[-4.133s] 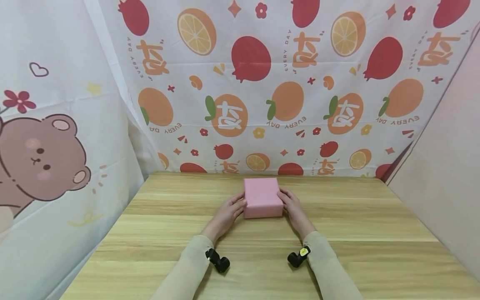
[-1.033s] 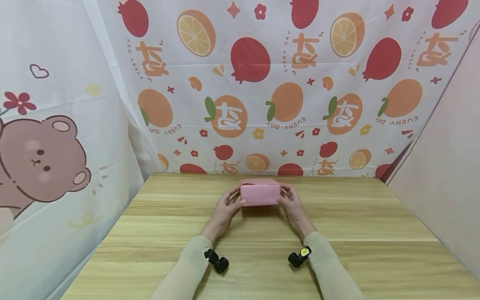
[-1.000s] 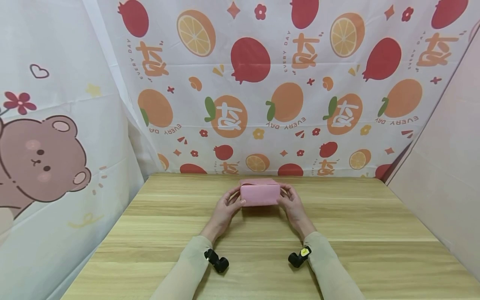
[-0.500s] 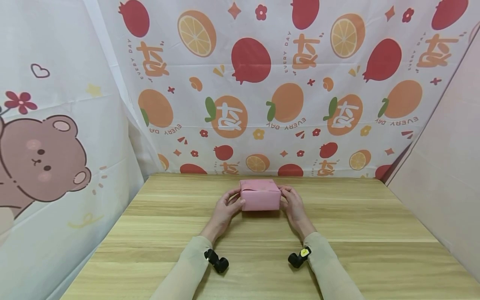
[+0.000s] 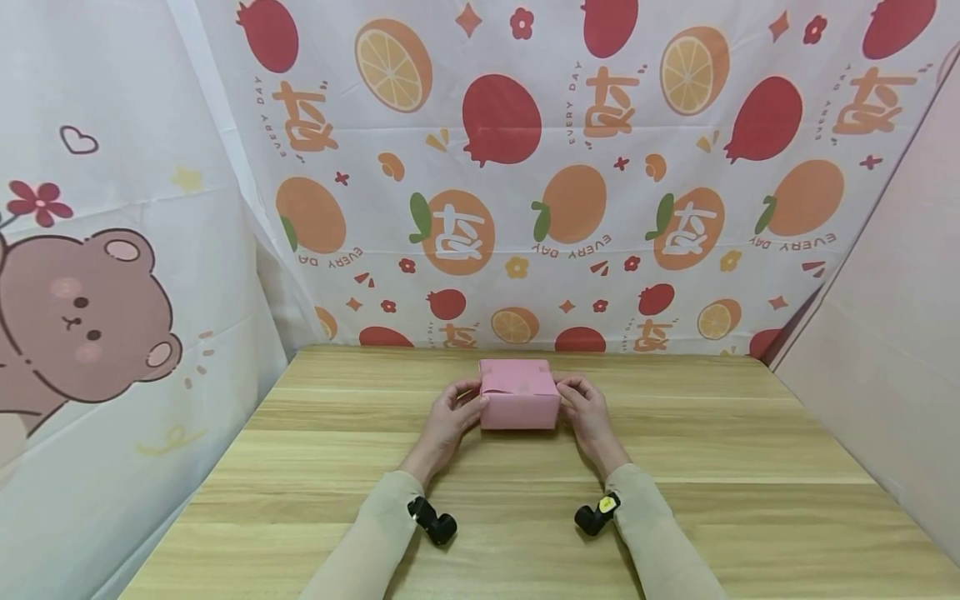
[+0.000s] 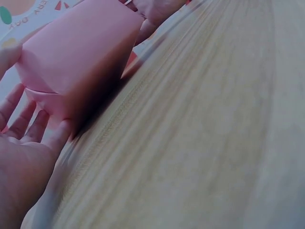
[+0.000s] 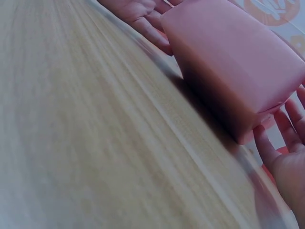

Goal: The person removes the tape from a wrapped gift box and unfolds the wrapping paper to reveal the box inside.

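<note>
A pink box point(image 5: 519, 410) is held between my two hands near the far edge of the wooden table. Its upper face shows a flap seam and pale tape-like patches. My left hand point(image 5: 447, 421) grips the left end, thumb toward the front. On the opposite end, my right hand point(image 5: 589, 414) holds the box with its fingers at the side. In the left wrist view, the left fingers point(image 6: 19, 119) spread along the folded end of the box point(image 6: 81, 47). A dark shadow lies under the box; whether its underside fully touches the table I cannot tell.
The wooden table point(image 5: 517, 517) stretches toward me. Behind it hangs a fruit-printed curtain point(image 5: 517, 208), and a bear-printed curtain point(image 5: 97, 317) is at the left. A plain pale wall point(image 5: 885, 350) borders the right side. Small black cameras sit on both wrists.
The box showed a smooth top at first; later it was tipped in both hands, and now its flap-seamed face is up. Over the last second its front has come down toward the table.
</note>
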A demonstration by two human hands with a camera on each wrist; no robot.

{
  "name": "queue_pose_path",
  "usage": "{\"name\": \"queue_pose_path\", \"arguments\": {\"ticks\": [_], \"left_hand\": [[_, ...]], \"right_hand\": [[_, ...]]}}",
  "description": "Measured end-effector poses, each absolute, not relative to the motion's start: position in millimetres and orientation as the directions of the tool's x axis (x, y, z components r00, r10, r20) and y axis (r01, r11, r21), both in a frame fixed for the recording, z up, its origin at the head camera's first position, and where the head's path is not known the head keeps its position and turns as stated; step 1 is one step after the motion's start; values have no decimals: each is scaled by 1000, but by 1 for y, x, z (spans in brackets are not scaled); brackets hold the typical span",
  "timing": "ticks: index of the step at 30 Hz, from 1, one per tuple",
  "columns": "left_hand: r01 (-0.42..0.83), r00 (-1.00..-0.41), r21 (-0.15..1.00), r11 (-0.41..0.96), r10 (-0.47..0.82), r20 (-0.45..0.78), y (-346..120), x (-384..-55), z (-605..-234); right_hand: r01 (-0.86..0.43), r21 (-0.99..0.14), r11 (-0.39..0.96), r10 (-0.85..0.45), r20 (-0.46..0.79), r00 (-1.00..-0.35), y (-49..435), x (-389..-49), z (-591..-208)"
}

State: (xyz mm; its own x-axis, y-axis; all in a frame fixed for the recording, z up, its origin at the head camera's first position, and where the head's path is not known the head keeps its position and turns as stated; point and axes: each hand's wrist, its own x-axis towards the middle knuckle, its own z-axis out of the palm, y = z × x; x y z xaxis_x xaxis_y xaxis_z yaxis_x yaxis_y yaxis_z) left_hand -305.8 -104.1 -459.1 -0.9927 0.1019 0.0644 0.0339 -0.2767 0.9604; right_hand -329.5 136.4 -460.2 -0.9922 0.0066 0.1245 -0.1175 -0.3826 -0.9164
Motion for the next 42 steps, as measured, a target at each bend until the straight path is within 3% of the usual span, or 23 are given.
{"name": "queue_pose_path", "arguments": {"ticks": [16,21,28,42], "left_hand": [[30,-990,980,-197,132,56,-106,-304,-458],[38,-988,983,-179,141,64,-106,-304,-458],[37,-979,990,-133,193,63,-106,-306,-459],[59,-960,998,-31,271,65,-106,-306,-462]], "right_hand": [[-93,-954,-284,78,73,-994,133,-334,-463],[-85,-985,-151,114,68,-991,131,-333,-460],[-142,-985,94,132,154,-979,130,-334,-455],[-188,-931,314,127,237,-963,134,-331,-448]]}}
